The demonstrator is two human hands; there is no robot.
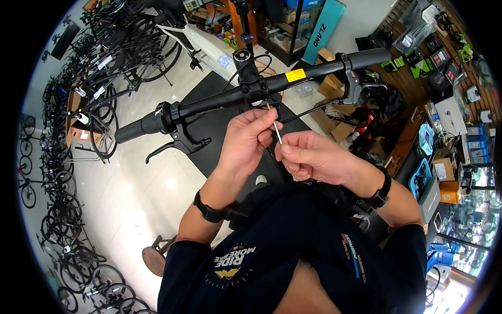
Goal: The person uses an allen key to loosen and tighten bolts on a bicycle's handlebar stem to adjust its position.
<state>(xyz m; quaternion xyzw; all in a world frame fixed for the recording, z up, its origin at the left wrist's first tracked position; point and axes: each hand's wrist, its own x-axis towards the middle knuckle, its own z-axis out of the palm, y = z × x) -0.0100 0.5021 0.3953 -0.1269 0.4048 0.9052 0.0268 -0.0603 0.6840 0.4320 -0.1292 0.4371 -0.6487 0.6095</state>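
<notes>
A black bicycle handlebar [214, 101] runs across in front of me, clamped in a black stem [253, 86]. Just below the stem, my left hand [244, 137] is closed, thumb and fingers pinching a slim silver rod that looks like a hex key [278, 134]. Its upper end points toward the stem; whether it sits in a bolt I cannot tell. My right hand [312, 157] is closed too, fingertips on the rod's lower end. The left brake lever [172, 146] and right brake lever [353, 89] hang from the bar, untouched by either hand.
Many bicycles [141, 49] stand along the left side. A wooden stool [153, 256] is at the lower left on the pale tiled floor [130, 193]. Beyond the bar are a white frame [209, 52] and a tall teal box [324, 32]. Packaged goods fill the right.
</notes>
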